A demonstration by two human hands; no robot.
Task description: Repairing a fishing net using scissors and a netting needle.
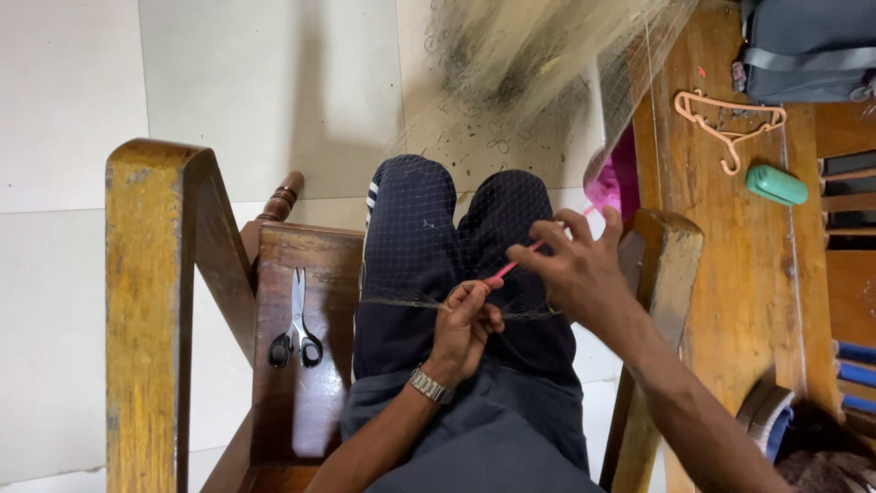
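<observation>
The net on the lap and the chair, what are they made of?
The net looks like thin clear plastic line, seemingly nylon: it is see-through with fine square meshes. The chair seems to be varnished wood: brown, glossy, grain showing, worn at the edges.

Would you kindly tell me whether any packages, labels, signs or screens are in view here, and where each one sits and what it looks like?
No signs, screens or labels show.
Green case: small rounded oblong, perhaps a box, on the wooden bench at right; nothing readable on it.
Dark bag: grey-black with a strap, top right corner, no visible label.
</observation>
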